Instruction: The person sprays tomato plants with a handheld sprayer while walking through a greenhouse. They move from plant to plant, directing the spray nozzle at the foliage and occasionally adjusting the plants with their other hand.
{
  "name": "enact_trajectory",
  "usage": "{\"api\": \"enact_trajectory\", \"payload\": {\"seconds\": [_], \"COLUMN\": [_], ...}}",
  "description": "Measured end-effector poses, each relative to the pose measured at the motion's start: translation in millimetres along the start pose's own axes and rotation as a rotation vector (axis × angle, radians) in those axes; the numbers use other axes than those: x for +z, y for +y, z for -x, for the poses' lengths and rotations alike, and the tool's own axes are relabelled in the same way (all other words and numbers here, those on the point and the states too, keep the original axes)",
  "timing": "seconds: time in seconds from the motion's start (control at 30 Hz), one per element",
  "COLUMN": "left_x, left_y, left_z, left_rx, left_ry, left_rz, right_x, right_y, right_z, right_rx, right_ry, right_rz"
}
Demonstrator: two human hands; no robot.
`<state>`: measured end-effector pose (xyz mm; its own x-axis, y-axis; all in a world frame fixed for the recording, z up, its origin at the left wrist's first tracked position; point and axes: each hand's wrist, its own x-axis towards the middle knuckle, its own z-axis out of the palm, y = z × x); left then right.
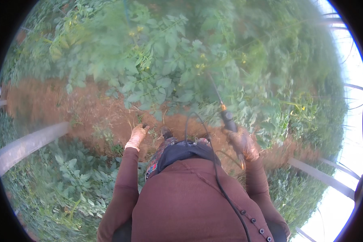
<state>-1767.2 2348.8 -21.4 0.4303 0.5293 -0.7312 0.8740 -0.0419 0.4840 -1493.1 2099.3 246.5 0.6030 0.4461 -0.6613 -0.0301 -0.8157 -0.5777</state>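
Note:
My right hand (241, 141), in a stained glove, is closed around the dark handle of a handheld wand tool (228, 118). The tool has an orange-brass collar and a thin rod that points up into the leafy plants (166, 60) with yellow flowers. A black cable (217, 175) loops in front of my waist and runs down over my maroon top. My left hand (140, 133), in a pale glove, is low over the soil at the left, its fingers drawn together near a small dark thing; whether it holds this is unclear. The rod's tip blurs among the leaves.
A strip of reddish soil (87, 112) with small weeds runs across under the plants. Pale posts stand at the left (33, 145) and right (323, 177). More foliage (75, 178) grows behind me on both sides. Thin strings hang among the plants ahead.

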Motion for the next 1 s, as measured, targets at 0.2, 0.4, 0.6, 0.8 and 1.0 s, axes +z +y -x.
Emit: {"api": "enact_trajectory", "payload": {"seconds": [0.2,0.4,0.6,0.8,1.0], "left_x": [3,8,10,13,16], "left_y": [1,13,43,50,37], "left_z": [-16,-29,-21,-18,-26], "left_rx": [0.108,0.193,0.220,0.199,0.181], "left_ry": [0.029,0.026,0.031,-0.016,-0.033], "left_rz": [-0.027,-0.050,-0.102,-0.135,-0.188], "right_x": [-5,-25,-48,-42,-38], "right_y": [12,22,16,23,28], "right_z": [5,50,84,78,76], "right_rx": [0.039,-0.040,0.091,0.044,-0.012], "right_ry": [0.056,0.126,0.252,0.305,0.331], "right_rz": [-0.018,-0.028,-0.161,-0.336,-0.163]}}
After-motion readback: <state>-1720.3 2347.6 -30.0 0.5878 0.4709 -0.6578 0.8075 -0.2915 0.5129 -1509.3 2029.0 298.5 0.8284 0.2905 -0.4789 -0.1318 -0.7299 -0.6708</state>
